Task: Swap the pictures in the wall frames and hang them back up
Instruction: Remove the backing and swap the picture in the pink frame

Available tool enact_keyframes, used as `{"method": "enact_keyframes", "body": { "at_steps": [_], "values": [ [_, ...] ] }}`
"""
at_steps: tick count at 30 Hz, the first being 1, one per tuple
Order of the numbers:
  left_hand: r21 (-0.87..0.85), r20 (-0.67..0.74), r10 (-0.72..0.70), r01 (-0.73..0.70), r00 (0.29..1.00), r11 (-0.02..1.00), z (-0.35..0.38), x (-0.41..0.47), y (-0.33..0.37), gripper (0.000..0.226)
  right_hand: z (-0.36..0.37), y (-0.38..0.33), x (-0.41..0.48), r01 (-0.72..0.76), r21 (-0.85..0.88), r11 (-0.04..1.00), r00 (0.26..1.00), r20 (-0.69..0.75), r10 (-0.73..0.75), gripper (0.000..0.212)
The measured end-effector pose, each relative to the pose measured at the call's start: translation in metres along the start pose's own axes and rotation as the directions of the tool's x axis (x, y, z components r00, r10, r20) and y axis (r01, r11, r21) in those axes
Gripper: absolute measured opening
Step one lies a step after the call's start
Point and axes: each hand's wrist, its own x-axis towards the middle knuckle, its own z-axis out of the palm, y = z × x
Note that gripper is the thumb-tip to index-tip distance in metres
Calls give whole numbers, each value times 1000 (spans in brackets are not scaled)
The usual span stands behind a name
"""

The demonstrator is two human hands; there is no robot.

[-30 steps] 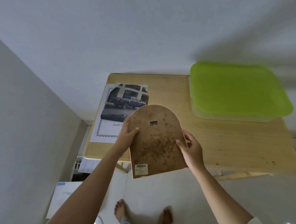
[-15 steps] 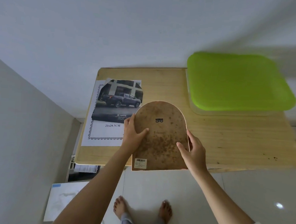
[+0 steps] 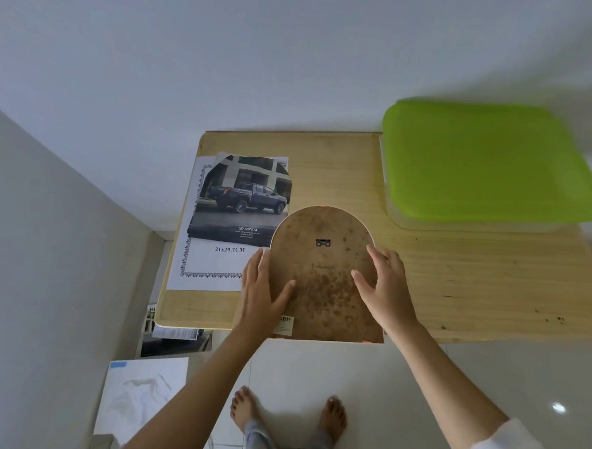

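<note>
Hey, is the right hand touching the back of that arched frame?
Touching. In the head view the right hand lays thumb and fingers on the brown back of the arched frame, no gap.

hands [image 3: 263, 298] [image 3: 387, 294] 2 | frame [image 3: 322, 280] 1 | pictures [image 3: 241, 201] [image 3: 213, 264] 2 | green lid [image 3: 486, 162] 1 | table [image 3: 473, 288] 1
</note>
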Motion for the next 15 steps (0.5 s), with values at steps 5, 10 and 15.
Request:
{"method": "enact_keyframes", "body": {
  "at_steps": [5,10,15],
  "values": [
    [143,102,85,-99,991,985,5,-40,-25,97,17,-15,59,103,-31,994,984,152,-97,52],
    [302,136,126,-162,983,939,9,-46,-29,115,31,-19,97,160,-123,979,964,234,-128,51],
    [343,154,130,-176,979,923,9,-45,-29,130,32,-18,106,194,-202,960,951,277,-134,50]
  ]
}}
